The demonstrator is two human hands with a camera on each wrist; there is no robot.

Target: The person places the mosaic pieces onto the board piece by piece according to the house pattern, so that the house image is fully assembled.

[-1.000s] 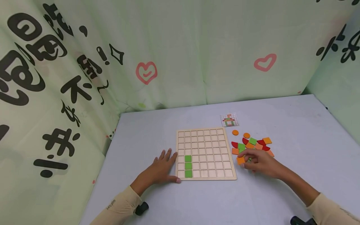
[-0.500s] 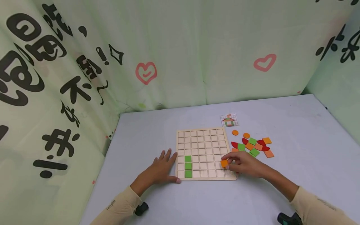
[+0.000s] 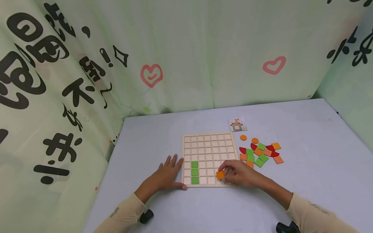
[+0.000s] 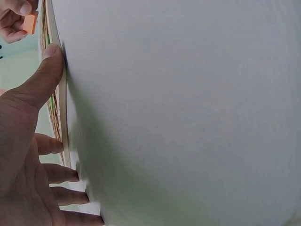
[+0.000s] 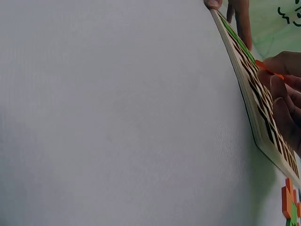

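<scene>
In the head view a wooden grid board (image 3: 207, 149) lies on the table, with a column of green square tiles (image 3: 194, 172) in its lower left cells. My left hand (image 3: 166, 174) rests at the board's left edge, fingers spread and straight, thumb by the near corner. Thumb and fingers of my right hand (image 3: 243, 174) pinch an orange square tile (image 3: 220, 175) over the board's lower right part. That orange tile (image 4: 30, 23) also shows in the left wrist view. From the right wrist view, the held tile (image 5: 260, 64) appears just above the grid.
Right of the board lies a loose pile of orange, green and red tiles (image 3: 258, 151), some square, some curved. Two orange discs, one a round tile (image 3: 243, 138), sit at its far side. A small pattern card (image 3: 237, 124) lies behind the board. Curtains surround the table (image 3: 309, 129).
My right hand has carried the orange square tile leftward from beside the pile to above the board's lower right cells. The left hand has stayed at the board's edge.
</scene>
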